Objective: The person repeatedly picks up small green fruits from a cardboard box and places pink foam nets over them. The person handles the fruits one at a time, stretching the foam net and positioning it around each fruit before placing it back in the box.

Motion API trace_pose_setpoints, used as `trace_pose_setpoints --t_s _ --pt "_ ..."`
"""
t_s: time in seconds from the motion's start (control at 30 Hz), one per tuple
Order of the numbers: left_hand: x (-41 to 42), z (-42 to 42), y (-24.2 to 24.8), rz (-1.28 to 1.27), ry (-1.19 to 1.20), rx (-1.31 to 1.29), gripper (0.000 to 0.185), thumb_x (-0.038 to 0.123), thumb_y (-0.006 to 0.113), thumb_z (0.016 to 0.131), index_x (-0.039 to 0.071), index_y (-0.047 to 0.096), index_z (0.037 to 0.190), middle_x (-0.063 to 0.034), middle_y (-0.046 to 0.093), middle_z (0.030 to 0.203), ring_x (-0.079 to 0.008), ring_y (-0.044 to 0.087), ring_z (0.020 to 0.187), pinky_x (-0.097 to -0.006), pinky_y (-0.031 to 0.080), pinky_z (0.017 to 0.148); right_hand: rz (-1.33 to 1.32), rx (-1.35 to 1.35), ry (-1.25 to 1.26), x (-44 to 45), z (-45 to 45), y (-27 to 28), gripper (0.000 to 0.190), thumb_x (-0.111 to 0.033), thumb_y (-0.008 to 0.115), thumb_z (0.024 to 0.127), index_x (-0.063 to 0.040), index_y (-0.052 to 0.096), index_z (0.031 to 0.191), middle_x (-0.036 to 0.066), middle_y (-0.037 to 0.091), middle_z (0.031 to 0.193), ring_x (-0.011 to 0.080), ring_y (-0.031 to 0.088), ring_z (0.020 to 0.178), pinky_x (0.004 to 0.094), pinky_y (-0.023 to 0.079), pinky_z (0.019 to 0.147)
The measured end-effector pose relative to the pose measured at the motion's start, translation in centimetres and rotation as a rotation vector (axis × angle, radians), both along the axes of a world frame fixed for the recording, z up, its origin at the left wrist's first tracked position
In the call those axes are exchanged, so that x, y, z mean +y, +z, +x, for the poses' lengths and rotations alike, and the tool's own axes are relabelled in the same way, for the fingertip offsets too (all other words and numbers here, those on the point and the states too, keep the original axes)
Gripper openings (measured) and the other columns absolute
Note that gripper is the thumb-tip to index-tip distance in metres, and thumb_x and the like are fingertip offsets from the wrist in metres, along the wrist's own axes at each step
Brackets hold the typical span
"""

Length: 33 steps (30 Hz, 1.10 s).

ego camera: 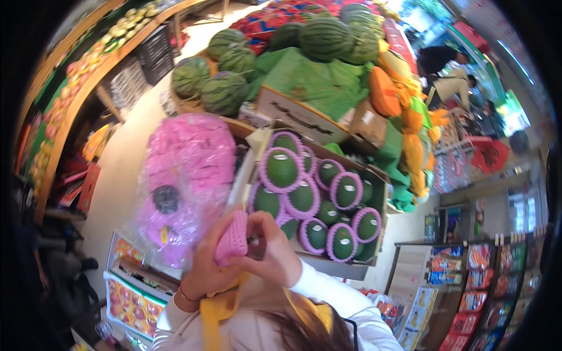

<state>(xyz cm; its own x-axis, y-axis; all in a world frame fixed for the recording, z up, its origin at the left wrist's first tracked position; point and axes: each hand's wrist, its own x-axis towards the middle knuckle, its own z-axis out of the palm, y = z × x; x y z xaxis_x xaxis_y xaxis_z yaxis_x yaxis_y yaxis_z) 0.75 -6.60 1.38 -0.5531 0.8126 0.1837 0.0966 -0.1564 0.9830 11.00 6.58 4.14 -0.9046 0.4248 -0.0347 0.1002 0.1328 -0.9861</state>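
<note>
My left hand (203,262) holds a pink foam net sleeve (235,243) upright in front of my chest. The thumb and fingers of my right hand (281,256) curl around to the sleeve's right edge and grip it there. What lies in the gap between those fingers is too small to make out. Just beyond my right hand is an open cardboard box (381,210) of dark green oval fruits (282,168). Many of them bear stickers and sit in pink foam net collars. A clear plastic bag of pink foam sleeves (189,149) lies left of the box.
Watermelons (325,37) are piled behind, near a box draped in green netting (311,79). Orange-wrapped goods (386,90) hang to its right. Boxed round fruit (131,305) stands at lower left. Packaged goods (478,259) fill shelves at right. People (452,83) are in the background.
</note>
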Motion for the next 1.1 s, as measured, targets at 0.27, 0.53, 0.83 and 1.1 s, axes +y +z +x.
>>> trace_pose_setpoints --t_s 0.27,0.53,0.83,1.1 --pt "5.5 2.3 -0.3 -0.032 -0.373 0.237 0.087 0.018 0.076 0.078 -0.002 0.027 0.147 -0.0209 0.034 0.147 -0.0357 0.037 0.135 -0.0398 0.029 0.111 0.041 0.071 -0.246 2.8 6.0 -2.1 0.056 0.002 0.064 0.07 -0.001 0.044 0.122 0.013 0.054 0.111 0.0218 0.055 0.102 0.0315 0.049 0.082" --pt "8.4 3.4 -0.3 -0.14 -0.348 0.104 0.07 0.014 0.07 0.083 0.0 0.034 0.142 -0.02 0.046 0.138 -0.0305 0.05 0.124 -0.0376 0.043 0.1 0.175 -0.001 -0.338 5.1 9.3 -2.1 0.049 0.002 0.066 0.07 -0.002 0.05 0.116 0.015 0.058 0.101 0.0273 0.06 0.099 0.0341 0.047 0.087" --pt "9.4 1.8 -1.8 0.124 -0.077 -0.563 0.074 0.016 0.068 0.083 0.002 0.029 0.144 -0.0078 0.05 0.113 -0.0169 0.054 0.104 -0.0284 0.046 0.089 0.162 -0.106 -0.32 11.5 9.2 -0.3 0.06 -0.009 0.08 0.071 -0.002 0.049 0.123 0.013 0.049 0.125 0.0252 0.054 0.11 0.0356 0.05 0.087" --pt "8.4 -1.5 -0.6 0.208 0.23 -0.617 0.072 0.013 0.065 0.078 0.0 0.033 0.142 -0.0133 0.048 0.125 -0.0138 0.052 0.085 -0.0254 0.046 0.076 0.981 -0.723 -0.511 17.7 8.0 -7.5 0.099 -0.022 0.085 0.061 -0.005 0.034 0.144 0.027 0.038 0.138 0.0438 0.044 0.12 0.0452 0.04 0.102"
